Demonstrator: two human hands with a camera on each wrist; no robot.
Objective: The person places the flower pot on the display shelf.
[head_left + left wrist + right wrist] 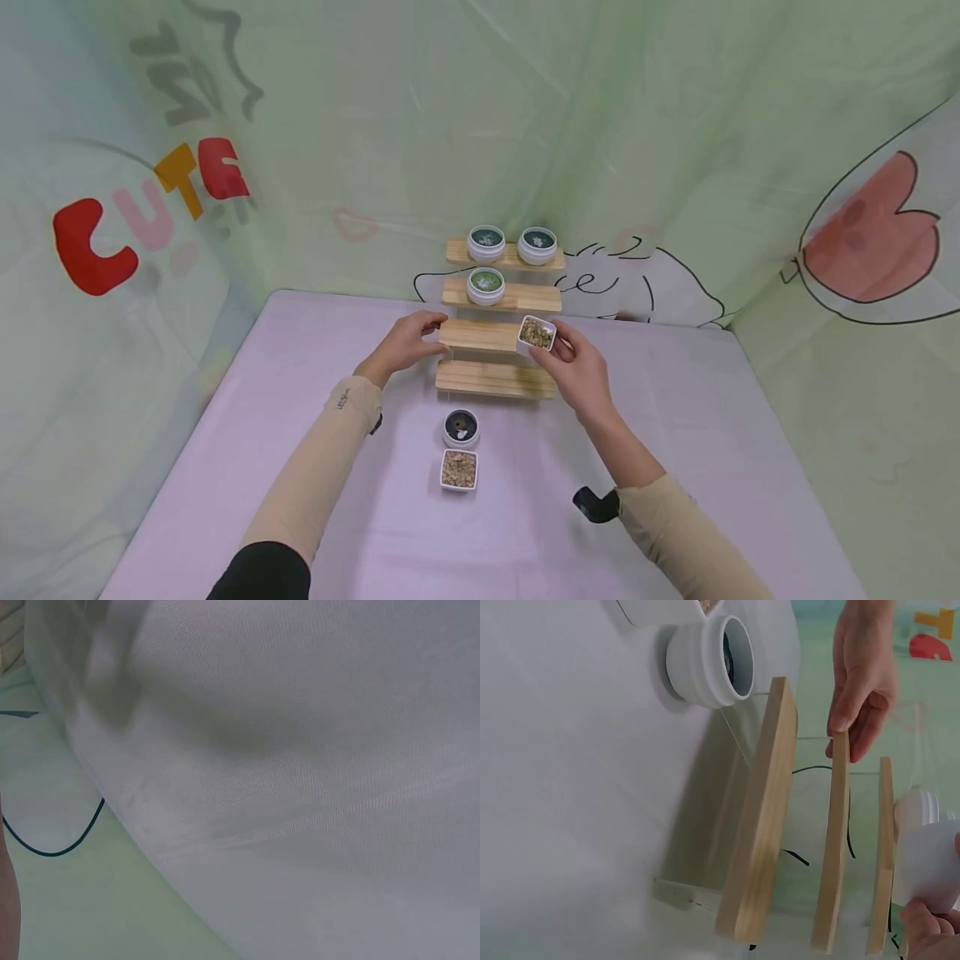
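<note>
My right hand (583,375) pinches a small square white dish (537,333) filled with tan granules, over the right end of a wooden shelf tier. The dish's pale side (928,862) shows at the right edge of the right wrist view. My left hand (403,342) grips the left end of the second-lowest tier (476,335) of the stepped stand, thumb and fingers on opposite sides. One round white jar (486,287) with a green inside stands on the tier above. Two dark-topped jars, left (486,242) and right (537,245), stand on the top tier.
In front of the stand, a round white jar (461,428) with a dark inside sits on the pale cloth (337,517). Just nearer is another square dish (459,470) of granules. The lowest tier (495,379) bears nothing. A printed curtain (375,125) hangs behind.
</note>
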